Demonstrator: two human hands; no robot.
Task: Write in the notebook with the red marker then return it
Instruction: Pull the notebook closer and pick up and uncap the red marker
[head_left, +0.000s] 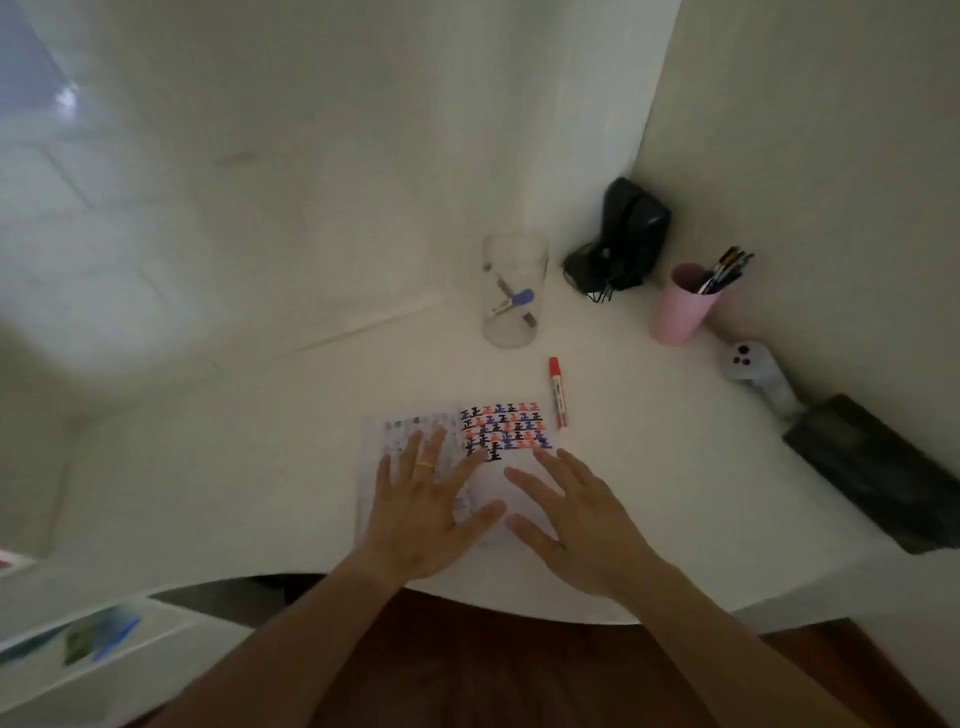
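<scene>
An open notebook (511, 423) lies on the white desk in front of me, its right page carrying rows of black, red and blue marks. The capped red marker (557, 392) lies on the desk just beyond the notebook's upper right corner, cap pointing away from me. My left hand (423, 512), with a gold ring, rests flat on the left page, fingers spread. Flat on the lower right page lies my right hand (569, 512), fingers also spread. Neither hand touches the marker.
A clear glass jar (511, 291) holding two pens stands behind the marker. A pink cup (680, 306) of pens, a black bag (623, 241), a small white figure (748, 364) and a dark flat object (883, 467) line the right wall.
</scene>
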